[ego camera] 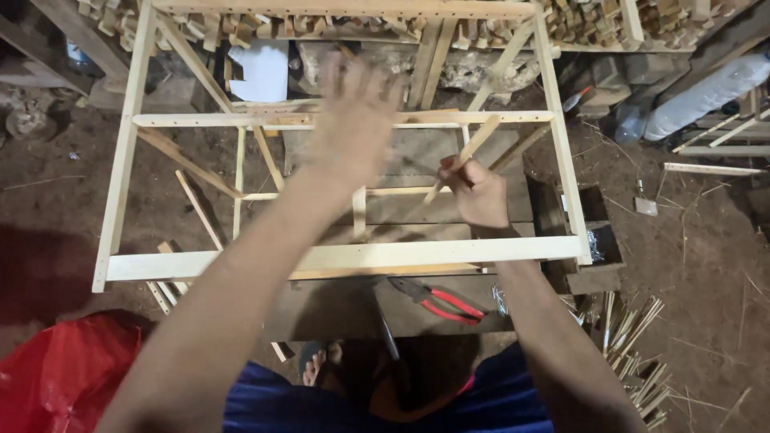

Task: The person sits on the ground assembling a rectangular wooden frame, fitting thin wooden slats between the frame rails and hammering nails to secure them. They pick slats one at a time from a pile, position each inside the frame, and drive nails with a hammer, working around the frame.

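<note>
A pale wooden frame [345, 258] of thin slats with rows of small holes lies across a dark plank bench. My right hand [477, 192] grips a thin wooden stick [473, 148], held slanted with its upper end near the frame's middle rail [200, 120]. My left hand [353, 120] is stretched over that rail, blurred, fingers spread, holding nothing that I can see. Red-handled pliers [441, 302] lie on the bench below the frame's near rail.
A red plastic bag [64, 377] sits at lower left. Several thin sticks [638, 353] are piled at lower right on the dirt floor. A clear plastic bottle [706, 96] lies at upper right. Stacked wood pieces [593, 20] run along the top.
</note>
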